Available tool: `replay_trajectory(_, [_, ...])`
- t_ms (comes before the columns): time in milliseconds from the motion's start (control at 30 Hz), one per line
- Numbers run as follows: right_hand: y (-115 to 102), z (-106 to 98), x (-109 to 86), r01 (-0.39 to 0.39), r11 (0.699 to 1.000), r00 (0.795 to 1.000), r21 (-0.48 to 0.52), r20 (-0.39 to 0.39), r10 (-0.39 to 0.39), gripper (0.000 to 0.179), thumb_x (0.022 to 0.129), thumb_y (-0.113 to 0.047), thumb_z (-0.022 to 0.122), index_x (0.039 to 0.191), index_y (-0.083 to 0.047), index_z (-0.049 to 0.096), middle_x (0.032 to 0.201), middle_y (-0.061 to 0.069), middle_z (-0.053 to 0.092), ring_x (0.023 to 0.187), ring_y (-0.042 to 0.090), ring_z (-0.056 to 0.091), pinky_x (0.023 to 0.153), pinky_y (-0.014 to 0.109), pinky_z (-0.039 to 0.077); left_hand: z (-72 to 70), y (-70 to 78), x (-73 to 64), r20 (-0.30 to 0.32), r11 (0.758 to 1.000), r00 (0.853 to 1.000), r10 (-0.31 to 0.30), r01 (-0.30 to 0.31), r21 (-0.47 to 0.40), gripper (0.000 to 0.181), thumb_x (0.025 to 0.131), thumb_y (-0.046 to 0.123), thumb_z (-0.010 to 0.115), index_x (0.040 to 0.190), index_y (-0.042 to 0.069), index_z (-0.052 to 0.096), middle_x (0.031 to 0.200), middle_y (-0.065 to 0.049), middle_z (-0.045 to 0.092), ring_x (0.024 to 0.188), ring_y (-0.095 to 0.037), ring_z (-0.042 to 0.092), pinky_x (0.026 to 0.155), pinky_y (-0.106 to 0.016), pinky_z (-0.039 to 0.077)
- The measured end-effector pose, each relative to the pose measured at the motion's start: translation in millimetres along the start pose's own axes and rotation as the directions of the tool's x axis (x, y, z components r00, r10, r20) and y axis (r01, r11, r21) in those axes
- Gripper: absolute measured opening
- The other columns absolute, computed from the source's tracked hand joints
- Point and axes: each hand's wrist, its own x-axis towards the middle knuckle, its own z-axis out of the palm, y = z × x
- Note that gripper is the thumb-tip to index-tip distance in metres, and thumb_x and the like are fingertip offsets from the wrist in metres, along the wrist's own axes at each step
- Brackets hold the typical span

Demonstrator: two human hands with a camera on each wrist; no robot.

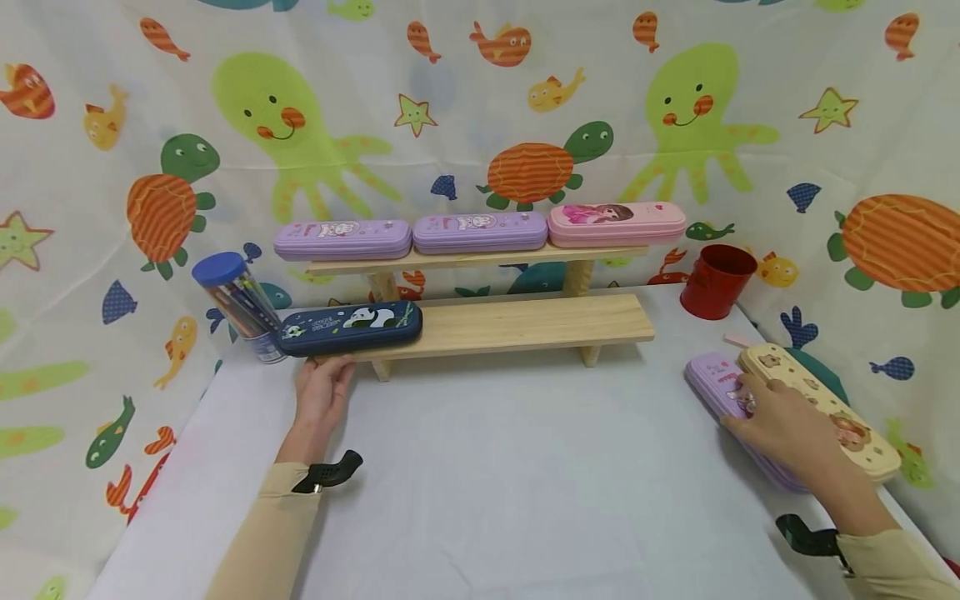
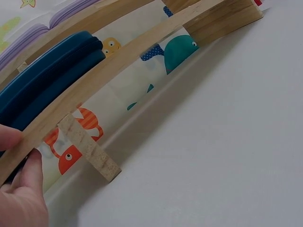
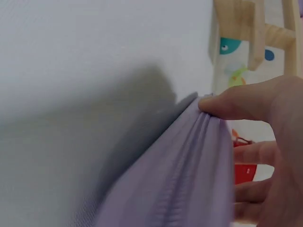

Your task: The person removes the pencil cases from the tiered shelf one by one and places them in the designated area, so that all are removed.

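Frame right, our right hand (image 1: 787,423) grips the zippered purple pencil case (image 1: 715,380) — likely light, firm, best held mid-length; left of centre, our left hand (image 1: 322,390) pinches the wooden shelf (image 1: 517,325).

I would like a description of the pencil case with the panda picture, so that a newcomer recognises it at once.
Find the two-tier wooden shelf. On its lower board, at the left end beside the blue-lidded pen tub, lies the panda pencil case. Its dark navy colour sets it apart from the purple and pink cases on the upper board.
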Motion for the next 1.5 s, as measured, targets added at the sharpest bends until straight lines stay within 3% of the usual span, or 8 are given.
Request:
replay_trajectory(333, [-1.3, 0.6, -4.5, -0.011, 0.999, 1.000, -0.048, -0.028, 0.010, 0.080, 0.082, -0.044, 0.072, 0.137, 0.007, 0.044, 0.121, 0.043, 0.046, 0.102, 0.059, 0.047, 0.073, 0.076, 0.047, 0.6, 5.9, 3.5, -0.060, 0.997, 0.996, -0.060, 0.063, 0.038, 0.062, 0.095, -0.014, 0.047, 0.148, 0.013, 0.028, 0.128, 0.003, 0.052, 0.108, -0.004, 0.061, 0.102, -0.018, 0.051])
replay_trajectory(700, [-4.3, -6.1, -3.4, -0.032, 0.997, 0.999, -0.071, -0.009, 0.031, 0.082, 0.081, -0.044, 0.074, 0.136, 0.007, 0.043, 0.118, 0.043, 0.045, 0.099, 0.057, 0.048, 0.072, 0.075, 0.048, -0.8, 5.8, 5.1, -0.065, 0.999, 0.997, -0.045, 0.046, 0.017, 0.059, 0.094, -0.016, 0.044, 0.145, 0.012, 0.032, 0.129, 0.002, 0.052, 0.106, -0.004, 0.062, 0.100, -0.018, 0.053])
replay_trajectory(967, [-5.9, -8.3, 0.5, 0.016, 0.998, 1.000, -0.052, 0.004, -0.016, 0.080, 0.083, -0.047, 0.073, 0.136, 0.005, 0.046, 0.118, 0.040, 0.047, 0.097, 0.052, 0.051, 0.070, 0.070, 0.051, -2.0, 5.2, 3.7, -0.067, 0.999, 0.997, -0.037, 0.039, 0.021, 0.055, 0.095, -0.016, 0.045, 0.141, 0.012, 0.035, 0.123, 0.003, 0.055, 0.103, -0.004, 0.063, 0.094, -0.016, 0.056])
replay_trajectory(1200, [-21.9, -10.5, 12.2, 0.079, 0.996, 0.997, -0.034, 0.007, -0.079, 0.081, 0.088, -0.053, 0.067, 0.142, 0.003, 0.044, 0.138, 0.042, 0.040, 0.120, 0.061, 0.043, 0.083, 0.080, 0.044, -0.5, 2.3, 4.4, -0.070, 0.999, 0.997, -0.018, 0.021, 0.045, 0.046, 0.094, -0.015, 0.046, 0.130, 0.012, 0.040, 0.121, 0.002, 0.054, 0.101, -0.004, 0.062, 0.090, -0.015, 0.057])
replay_trajectory(1500, [-52.3, -5.9, 25.8, 0.228, 0.974, 0.966, -0.006, -0.126, -0.227, 0.060, 0.091, -0.038, 0.067, 0.137, -0.002, 0.053, 0.129, 0.032, 0.055, 0.115, 0.048, 0.053, 0.095, 0.070, 0.046, 2.7, -0.2, 4.2, -0.075, 0.998, 0.997, -0.007, 0.012, 0.065, 0.047, 0.094, -0.015, 0.046, 0.132, 0.012, 0.038, 0.125, 0.001, 0.049, 0.101, -0.004, 0.060, 0.090, -0.015, 0.056])
